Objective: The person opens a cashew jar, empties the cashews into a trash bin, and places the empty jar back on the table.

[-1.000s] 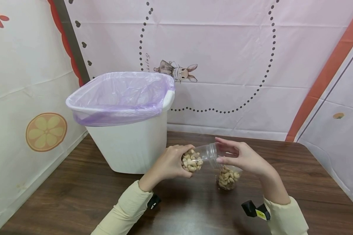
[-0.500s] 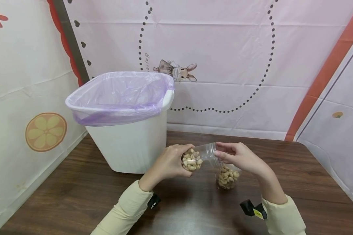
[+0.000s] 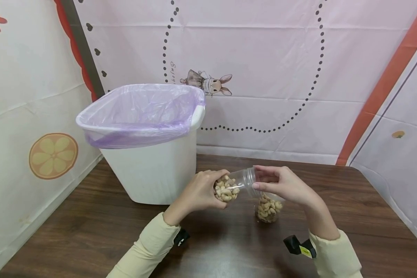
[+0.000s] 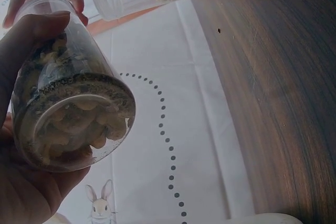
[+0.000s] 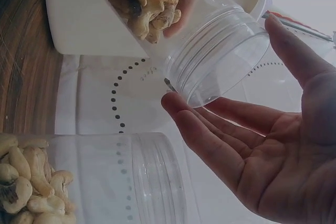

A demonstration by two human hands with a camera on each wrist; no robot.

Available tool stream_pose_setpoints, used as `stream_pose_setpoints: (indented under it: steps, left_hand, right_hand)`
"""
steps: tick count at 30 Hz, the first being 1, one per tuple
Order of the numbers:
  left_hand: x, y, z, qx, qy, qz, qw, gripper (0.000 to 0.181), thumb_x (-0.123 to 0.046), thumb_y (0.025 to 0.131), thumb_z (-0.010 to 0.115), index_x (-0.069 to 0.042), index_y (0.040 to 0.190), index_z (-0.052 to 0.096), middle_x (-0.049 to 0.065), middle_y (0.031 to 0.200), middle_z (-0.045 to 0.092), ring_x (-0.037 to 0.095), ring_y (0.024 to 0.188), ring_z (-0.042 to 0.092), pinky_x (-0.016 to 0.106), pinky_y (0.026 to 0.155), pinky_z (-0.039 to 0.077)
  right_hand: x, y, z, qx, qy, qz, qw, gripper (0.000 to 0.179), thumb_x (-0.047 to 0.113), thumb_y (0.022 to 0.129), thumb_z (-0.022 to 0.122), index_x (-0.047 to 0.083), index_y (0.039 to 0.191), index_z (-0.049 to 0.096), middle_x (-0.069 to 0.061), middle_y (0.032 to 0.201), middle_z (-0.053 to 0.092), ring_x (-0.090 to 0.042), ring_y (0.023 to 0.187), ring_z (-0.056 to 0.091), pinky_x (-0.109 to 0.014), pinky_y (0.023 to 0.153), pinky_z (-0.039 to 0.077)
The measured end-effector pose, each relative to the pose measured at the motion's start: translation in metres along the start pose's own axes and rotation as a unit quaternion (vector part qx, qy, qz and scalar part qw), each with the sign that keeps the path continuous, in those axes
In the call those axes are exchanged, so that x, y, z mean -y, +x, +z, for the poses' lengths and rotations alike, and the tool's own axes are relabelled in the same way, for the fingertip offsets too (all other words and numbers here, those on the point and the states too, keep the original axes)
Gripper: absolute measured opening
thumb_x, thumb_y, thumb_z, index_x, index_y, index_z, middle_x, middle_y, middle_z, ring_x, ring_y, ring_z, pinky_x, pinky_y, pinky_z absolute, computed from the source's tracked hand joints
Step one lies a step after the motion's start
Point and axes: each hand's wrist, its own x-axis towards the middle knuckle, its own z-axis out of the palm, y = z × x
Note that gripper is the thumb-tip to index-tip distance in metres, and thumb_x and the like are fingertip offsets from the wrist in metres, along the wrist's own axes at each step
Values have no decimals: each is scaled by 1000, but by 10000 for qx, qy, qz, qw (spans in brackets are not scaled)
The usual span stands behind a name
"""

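Observation:
My left hand (image 3: 200, 192) grips a clear plastic jar (image 3: 239, 179) part filled with cashews (image 3: 226, 189). The jar is tilted on its side above the table, its threaded, lidless mouth toward the right. At that mouth, the fingertips and thumb of my right hand (image 5: 283, 150) hold the rim from two sides, palm facing the opening. Its palm is bare in the right wrist view. A second clear jar (image 5: 100, 171), also with cashews in its bottom, stands upright on the table below my right hand and is partly hidden by it in the head view.
Left of the hands stands a tall white bin (image 3: 149, 173) lined with a purple plastic bag (image 3: 139, 133). The brown wooden table (image 3: 229, 247) ends at a pale printed curtain (image 3: 271, 69) behind, with more curtain at both sides.
My right hand has closed in slightly on the jar's mouth, its thumb and fingers drawing nearer together at the rim. The left hand and its jar have stayed almost still.

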Motion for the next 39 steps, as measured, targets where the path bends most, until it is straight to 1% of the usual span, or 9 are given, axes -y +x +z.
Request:
stream_pose_setpoints:
  steps: [7, 15, 18, 20, 22, 27, 29, 33, 39]
  left_hand:
    - [0, 0, -1, 14, -85, 0, 10000, 65, -29, 53, 80, -14, 112, 59, -8, 86, 62, 7, 76, 55, 22, 66, 46]
    - [0, 0, -1, 58, -104, -29, 9999, 65, -30, 52, 80, -15, 112, 59, -8, 85, 62, 7, 76, 55, 23, 66, 46]
    - [0, 0, -1, 31, -157, -20, 9999, 66, -29, 52, 81, -14, 112, 59, -7, 86, 63, 8, 77, 56, 23, 67, 47]
    - [0, 1, -1, 4, -198, -11, 9998, 67, -28, 52, 81, -13, 113, 59, -6, 87, 63, 9, 77, 56, 23, 68, 47]
    - [0, 1, -2, -35, -187, 9, 9998, 68, -27, 52, 82, -12, 113, 59, -5, 88, 64, 9, 78, 57, 24, 70, 47]
    - [1, 1, -1, -78, -44, 46, 9999, 69, -29, 52, 81, -12, 114, 58, -4, 89, 65, 11, 80, 57, 25, 71, 48]
    - [1, 1, -1, -80, -13, 30, 10000, 69, -29, 52, 81, -12, 115, 58, -4, 90, 65, 11, 80, 57, 25, 71, 48]
    - [0, 0, -2, -90, 46, -2, 9999, 70, -29, 51, 81, -12, 115, 58, -3, 91, 65, 12, 82, 57, 26, 72, 48]
    - [0, 0, -1, -82, 170, -17, 9998, 68, -29, 52, 81, -13, 113, 58, -4, 89, 64, 12, 82, 57, 27, 72, 48]
  right_hand:
    - [0, 1, -2, 96, 132, -258, 9995, 65, 23, 81, 68, -4, 133, 41, -22, 123, 53, -28, 105, 58, -27, 79, 50]
    - [-5, 3, -2, 194, 388, -491, 9979, 69, 18, 76, 73, 1, 135, 41, -22, 131, 46, -35, 116, 48, -36, 90, 45]
    - [-5, 2, -3, 167, 295, -660, 9972, 69, 17, 77, 72, 1, 136, 39, -21, 133, 44, -35, 121, 43, -41, 95, 41]
    - [-4, 1, -4, 120, 190, -708, 9972, 67, 17, 80, 68, 1, 137, 37, -22, 133, 44, -36, 121, 43, -43, 94, 41]
    - [-3, 0, -6, 42, 52, -645, 9979, 62, 19, 85, 63, 0, 137, 36, -23, 133, 44, -35, 119, 45, -44, 92, 43]
    - [-1, -2, -7, -58, -235, -256, 9994, 53, 27, 93, 50, -2, 135, 39, -21, 117, 58, -29, 106, 56, -40, 85, 48]
    - [0, -1, -7, -37, -282, -134, 9995, 54, 29, 93, 50, -5, 134, 39, -18, 106, 64, -26, 100, 60, -40, 84, 49]
    - [1, 1, -4, 32, -249, 128, 9996, 58, 31, 93, 49, -9, 132, 39, -14, 95, 67, -22, 89, 64, -35, 79, 51]
    - [3, 2, 1, 19, -152, 465, 9988, 62, 36, 91, 51, -11, 130, 40, -11, 86, 67, -24, 81, 65, -30, 71, 53]
